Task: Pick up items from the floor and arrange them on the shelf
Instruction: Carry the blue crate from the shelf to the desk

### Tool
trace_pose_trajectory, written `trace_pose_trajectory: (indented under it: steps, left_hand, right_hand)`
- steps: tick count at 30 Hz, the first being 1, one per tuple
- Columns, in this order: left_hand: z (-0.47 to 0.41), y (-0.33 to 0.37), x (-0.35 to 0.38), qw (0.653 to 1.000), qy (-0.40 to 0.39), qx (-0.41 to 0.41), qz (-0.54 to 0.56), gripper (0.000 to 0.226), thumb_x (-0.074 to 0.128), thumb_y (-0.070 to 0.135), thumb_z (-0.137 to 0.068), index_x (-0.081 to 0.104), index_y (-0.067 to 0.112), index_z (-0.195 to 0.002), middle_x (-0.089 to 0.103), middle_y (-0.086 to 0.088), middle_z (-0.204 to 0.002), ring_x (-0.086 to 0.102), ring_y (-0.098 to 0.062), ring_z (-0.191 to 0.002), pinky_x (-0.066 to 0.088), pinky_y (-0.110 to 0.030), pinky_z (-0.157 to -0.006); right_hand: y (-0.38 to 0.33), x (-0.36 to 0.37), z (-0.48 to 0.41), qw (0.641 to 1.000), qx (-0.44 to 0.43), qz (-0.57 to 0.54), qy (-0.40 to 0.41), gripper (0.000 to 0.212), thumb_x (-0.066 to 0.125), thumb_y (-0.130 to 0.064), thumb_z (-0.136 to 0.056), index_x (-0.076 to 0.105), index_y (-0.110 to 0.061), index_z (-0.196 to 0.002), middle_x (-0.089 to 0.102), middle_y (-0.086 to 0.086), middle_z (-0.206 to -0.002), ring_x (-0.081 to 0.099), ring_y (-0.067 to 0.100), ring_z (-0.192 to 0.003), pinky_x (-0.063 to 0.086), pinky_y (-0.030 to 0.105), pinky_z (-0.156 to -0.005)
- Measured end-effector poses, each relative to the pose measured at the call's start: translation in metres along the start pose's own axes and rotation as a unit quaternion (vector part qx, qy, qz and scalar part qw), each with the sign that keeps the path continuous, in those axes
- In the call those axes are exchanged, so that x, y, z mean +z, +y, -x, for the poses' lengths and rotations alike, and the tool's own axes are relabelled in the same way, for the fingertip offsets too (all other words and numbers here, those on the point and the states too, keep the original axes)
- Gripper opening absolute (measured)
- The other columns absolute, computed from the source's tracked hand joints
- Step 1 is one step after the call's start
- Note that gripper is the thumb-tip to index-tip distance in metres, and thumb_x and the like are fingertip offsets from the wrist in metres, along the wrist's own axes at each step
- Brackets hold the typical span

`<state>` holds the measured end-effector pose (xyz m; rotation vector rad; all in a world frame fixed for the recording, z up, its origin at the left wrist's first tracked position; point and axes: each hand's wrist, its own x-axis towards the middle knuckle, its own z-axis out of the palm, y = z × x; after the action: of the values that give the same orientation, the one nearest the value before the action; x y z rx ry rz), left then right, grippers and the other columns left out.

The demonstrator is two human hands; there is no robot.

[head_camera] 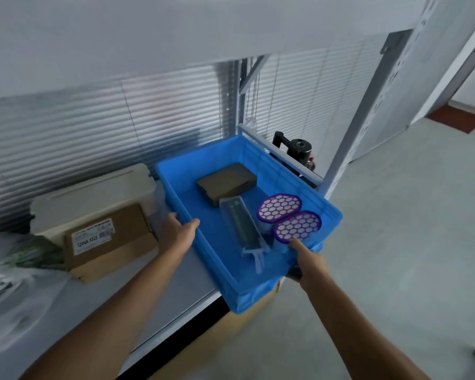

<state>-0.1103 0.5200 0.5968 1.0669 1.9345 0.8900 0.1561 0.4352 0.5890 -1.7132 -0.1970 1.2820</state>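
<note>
Grey shelving (176,283) against slatted blinds (93,127) frames two bare hands steering a blue crate (331,215) onto the board. Fingers of the left hand (177,233) curl over the crate's long left rim, thumb inside; fingers of the right hand (307,259) wrap the near right corner, thumb on the rim and the rest hidden beneath. Both hands are clamped on the plastic. Just ahead of the right thumb lie two purple honeycomb pads (288,218), one overlapping the other; between the hands lies a clear-wrapped long packet (242,223), and farther from the fingers a dark flat box (226,183).

Beyond the left fingers stand a cardboard carton (107,242) and a cream lidded tub (93,196), close beside the crate's left wall. Past the crate's far right corner sits a black device (296,146) by the shelf upright.

Roughly the near third of the crate appears to overhang the shelf edge above the floor. Released here, it could tip back and spill. Pushed crookedly, its left wall may catch the tub, or its far corner strike the upright, jolting the loose pads.
</note>
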Motion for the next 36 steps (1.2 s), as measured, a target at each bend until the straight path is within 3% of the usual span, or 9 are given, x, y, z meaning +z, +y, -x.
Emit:
trace_pose_trajectory:
  steps: [2,6,12,16,22,24,28,33,36]
  left_hand:
    - [0.000,-0.001,-0.003,0.997,0.025,0.056,-0.055,0.077,0.071,0.043,-0.073,0.049,0.001,-0.134,0.060,-0.019,-0.129,0.057,-0.035,-0.118,0.046,-0.043,-0.099]
    - [-0.001,0.002,-0.012,0.958,0.060,0.174,-0.220,0.076,0.070,0.041,-0.076,0.042,0.010,-0.140,0.041,-0.020,-0.146,0.039,-0.039,-0.131,0.032,-0.047,-0.107]
    - [-0.009,0.008,-0.018,0.897,0.009,0.282,-0.339,0.070,0.069,0.037,-0.075,0.046,0.010,-0.136,0.040,-0.016,-0.146,0.035,-0.038,-0.135,0.035,-0.050,-0.108]
    - [-0.002,0.017,-0.005,0.869,-0.089,0.258,-0.412,0.073,0.064,0.045,-0.076,0.042,0.012,-0.137,0.049,-0.013,-0.139,0.046,-0.036,-0.128,0.039,-0.047,-0.103]
    - [0.019,0.031,0.032,0.889,-0.302,0.195,-0.284,0.041,0.070,0.029,-0.078,0.062,0.007,-0.111,0.069,-0.019,-0.107,0.066,-0.035,-0.092,0.053,-0.040,-0.079]
    - [0.040,0.028,0.043,0.881,-0.308,0.216,-0.287,0.034,0.066,0.025,-0.079,0.062,0.008,-0.108,0.068,-0.018,-0.101,0.065,-0.036,-0.087,0.051,-0.038,-0.072]
    - [0.094,0.013,0.064,0.855,-0.302,0.265,-0.328,0.033,0.061,0.025,-0.081,0.059,0.008,-0.109,0.067,-0.016,-0.100,0.063,-0.034,-0.082,0.043,-0.033,-0.064]
    - [0.185,-0.004,0.084,0.830,-0.314,0.316,-0.336,0.034,0.058,0.025,-0.085,0.056,0.007,-0.114,0.064,-0.014,-0.101,0.059,-0.034,-0.085,0.042,-0.034,-0.070]
    - [0.247,-0.014,0.100,0.808,-0.342,0.346,-0.332,0.038,0.056,0.028,-0.084,0.056,0.009,-0.117,0.066,-0.013,-0.105,0.061,-0.034,-0.087,0.048,-0.036,-0.074]
  right_hand:
    - [0.013,-0.024,0.016,1.000,-0.012,0.000,0.024,0.027,0.072,-0.016,-0.079,0.059,-0.010,-0.102,0.068,0.015,-0.099,0.070,0.031,-0.083,0.059,0.035,-0.054]
    - [0.039,-0.071,0.048,0.996,-0.034,0.025,0.079,0.027,0.070,-0.019,-0.082,0.063,-0.007,-0.104,0.069,0.012,-0.094,0.069,0.026,-0.077,0.055,0.030,-0.055]
    - [0.083,-0.141,0.093,0.982,-0.035,0.067,0.170,0.020,0.069,-0.020,-0.075,0.066,-0.008,-0.090,0.066,0.011,-0.078,0.062,0.025,-0.065,0.049,0.031,-0.059]
    - [0.101,-0.181,0.124,0.979,-0.030,0.086,0.181,0.005,0.061,-0.011,-0.090,0.065,-0.007,-0.091,0.069,0.012,-0.083,0.065,0.028,-0.073,0.054,0.037,-0.068]
    - [0.129,-0.228,0.169,0.974,0.004,0.078,0.212,0.009,0.057,-0.005,-0.093,0.063,-0.009,-0.087,0.071,0.015,-0.087,0.068,0.030,-0.075,0.060,0.034,-0.055]
    - [0.144,-0.238,0.180,0.967,0.017,0.064,0.244,0.009,0.056,-0.005,-0.092,0.063,-0.006,-0.086,0.070,0.018,-0.086,0.068,0.035,-0.076,0.061,0.038,-0.055]
    - [0.176,-0.274,0.205,0.940,0.032,0.075,0.331,0.019,0.064,-0.017,-0.080,0.070,-0.002,-0.089,0.075,0.020,-0.087,0.074,0.037,-0.077,0.062,0.055,-0.076]
    - [0.216,-0.325,0.262,0.910,0.024,0.069,0.408,0.017,0.059,-0.018,-0.082,0.066,-0.004,-0.087,0.071,0.012,-0.081,0.068,0.030,-0.072,0.060,0.046,-0.072]
    - [0.259,-0.379,0.297,0.895,0.025,0.047,0.442,0.039,0.059,-0.038,-0.067,0.068,-0.007,-0.088,0.073,0.010,-0.081,0.070,0.031,-0.075,0.061,0.050,-0.075]
